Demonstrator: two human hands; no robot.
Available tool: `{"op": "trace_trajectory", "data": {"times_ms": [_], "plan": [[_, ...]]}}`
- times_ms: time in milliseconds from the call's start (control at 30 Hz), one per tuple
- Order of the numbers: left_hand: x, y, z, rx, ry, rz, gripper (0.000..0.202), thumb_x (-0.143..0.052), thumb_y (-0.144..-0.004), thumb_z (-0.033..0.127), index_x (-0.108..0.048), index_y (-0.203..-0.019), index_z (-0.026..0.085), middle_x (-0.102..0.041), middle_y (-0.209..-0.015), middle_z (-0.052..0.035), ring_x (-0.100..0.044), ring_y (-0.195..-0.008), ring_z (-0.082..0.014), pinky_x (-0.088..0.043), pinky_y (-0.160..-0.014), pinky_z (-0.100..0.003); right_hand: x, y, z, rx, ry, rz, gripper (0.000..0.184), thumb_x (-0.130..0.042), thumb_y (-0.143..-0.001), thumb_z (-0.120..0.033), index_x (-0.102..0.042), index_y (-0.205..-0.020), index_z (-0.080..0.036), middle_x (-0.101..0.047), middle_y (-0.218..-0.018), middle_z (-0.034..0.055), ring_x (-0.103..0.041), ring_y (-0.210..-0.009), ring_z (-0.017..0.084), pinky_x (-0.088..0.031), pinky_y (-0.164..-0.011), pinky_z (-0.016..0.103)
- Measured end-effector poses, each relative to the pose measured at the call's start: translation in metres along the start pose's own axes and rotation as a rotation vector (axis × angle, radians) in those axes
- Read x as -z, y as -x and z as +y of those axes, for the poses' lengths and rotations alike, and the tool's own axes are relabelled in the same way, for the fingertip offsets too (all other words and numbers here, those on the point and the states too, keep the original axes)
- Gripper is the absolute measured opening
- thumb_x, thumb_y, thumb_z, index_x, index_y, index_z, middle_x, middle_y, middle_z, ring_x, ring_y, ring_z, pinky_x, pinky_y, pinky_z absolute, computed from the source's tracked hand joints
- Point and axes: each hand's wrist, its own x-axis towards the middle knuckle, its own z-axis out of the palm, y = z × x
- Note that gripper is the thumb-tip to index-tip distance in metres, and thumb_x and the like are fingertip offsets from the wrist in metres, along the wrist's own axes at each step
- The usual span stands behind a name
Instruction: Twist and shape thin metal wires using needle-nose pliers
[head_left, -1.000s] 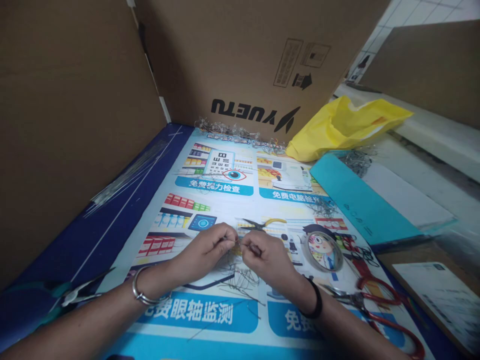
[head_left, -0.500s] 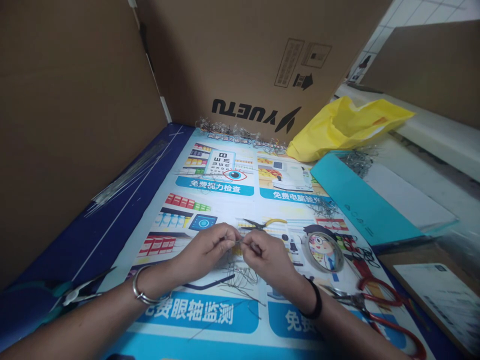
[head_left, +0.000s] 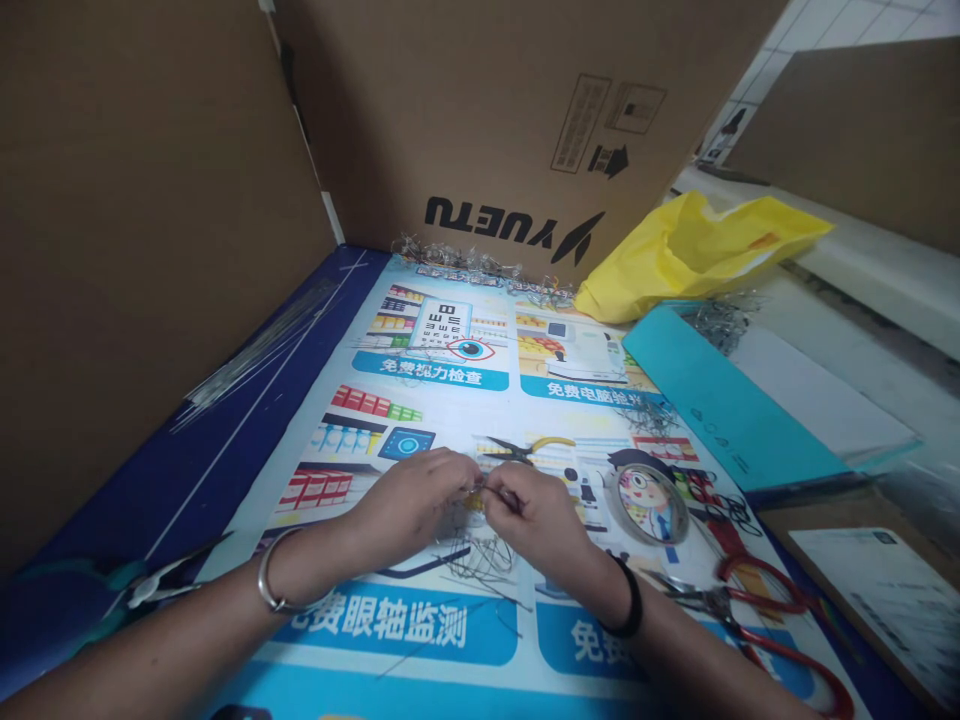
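My left hand (head_left: 409, 498) and my right hand (head_left: 534, 515) meet fingertip to fingertip over a printed poster mat (head_left: 450, 400). Both are pinched shut on a thin piece of wire (head_left: 480, 488) held between them. A loose pile of fine wires (head_left: 480, 555) lies on the mat just under my hands. A silver bangle is on my left wrist and a black band on my right wrist.
Small yellow-handled pliers (head_left: 529, 447) lie just beyond my hands, a tape roll (head_left: 649, 500) to the right, red-handled scissors (head_left: 757, 610) near right, green-handled pliers (head_left: 150, 585) at left. Straight wires (head_left: 255, 350) lie along the left cardboard wall (head_left: 135, 230). A yellow bag (head_left: 697, 250) and teal sheet (head_left: 720, 405) sit behind.
My hands have stayed together at the same spot, shifting only slightly as the fingers work the wire. Nothing else moved.
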Motion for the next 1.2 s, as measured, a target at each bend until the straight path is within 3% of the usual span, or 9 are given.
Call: {"op": "trace_trajectory", "data": {"times_ms": [200, 400, 633, 867, 1067, 1200], "plan": [[0.001, -0.001, 0.002, -0.035, -0.041, -0.044, 0.021, -0.035, -0.084, 0.004, -0.049, -0.091, 0.017, -0.061, -0.097, -0.0069, -0.053, -0.089, -0.0177, -0.045, -0.077, -0.032, -0.001, 0.000, 0.001, 0.006, 0.017, 0.010, 0.016, -0.047, -0.071, -0.012, -0.041, -0.057, -0.019, -0.040, -0.053, -0.0051, -0.037, -0.050, 0.008, -0.024, -0.050, 0.020], [0.006, 0.002, 0.006, -0.217, -0.350, -0.117, 0.020, -0.042, -0.083, 0.005, -0.052, -0.096, 0.017, -0.060, -0.105, -0.0091, -0.053, -0.094, -0.0209, -0.043, -0.079, -0.035, -0.002, 0.001, 0.001, 0.002, 0.043, 0.000, 0.018, -0.048, -0.070, -0.012, -0.037, -0.057, -0.019, -0.040, -0.053, -0.0048, -0.037, -0.051, 0.009, -0.024, -0.051, 0.021], [0.009, 0.000, 0.015, -0.344, -0.611, -0.129, 0.012, -0.045, -0.085, 0.012, -0.053, -0.093, 0.016, -0.061, -0.092, -0.0071, -0.054, -0.089, -0.0200, -0.043, -0.071, -0.033, -0.004, 0.004, 0.003, 0.050, 0.094, 0.039, 0.021, -0.047, -0.075, -0.015, -0.037, -0.056, -0.019, -0.041, -0.053, -0.0039, -0.037, -0.051, 0.009, -0.024, -0.051, 0.022], [-0.002, 0.002, 0.005, -0.230, -0.406, -0.036, 0.009, -0.044, -0.085, 0.012, -0.052, -0.089, 0.014, -0.060, -0.092, -0.0079, -0.053, -0.087, -0.0178, -0.047, -0.076, -0.033, -0.006, 0.002, 0.003, 0.083, 0.010, 0.075, 0.018, -0.047, -0.070, -0.010, -0.038, -0.057, -0.019, -0.042, -0.054, -0.0042, -0.039, -0.051, 0.008, -0.025, -0.052, 0.021], [-0.010, 0.002, -0.002, -0.041, -0.239, 0.110, 0.016, -0.038, -0.091, 0.017, -0.054, -0.088, 0.014, -0.062, -0.081, -0.0051, -0.057, -0.073, -0.0152, -0.049, -0.065, -0.029, -0.005, 0.001, -0.001, 0.140, -0.018, 0.117, 0.017, -0.047, -0.071, -0.010, -0.042, -0.057, -0.018, -0.044, -0.054, -0.0041, -0.040, -0.051, 0.008, -0.027, -0.052, 0.021], [-0.012, 0.003, -0.005, -0.093, -0.171, 0.218, 0.015, -0.043, -0.091, 0.020, -0.055, -0.099, 0.015, -0.066, -0.087, -0.0051, -0.060, -0.076, -0.0143, -0.051, -0.068, -0.028, -0.006, 0.002, -0.001, 0.171, 0.001, 0.124, 0.016, -0.047, -0.072, -0.011, -0.044, -0.058, -0.018, -0.046, -0.054, -0.0034, -0.041, -0.051, 0.009, -0.028, -0.052, 0.020]]}}
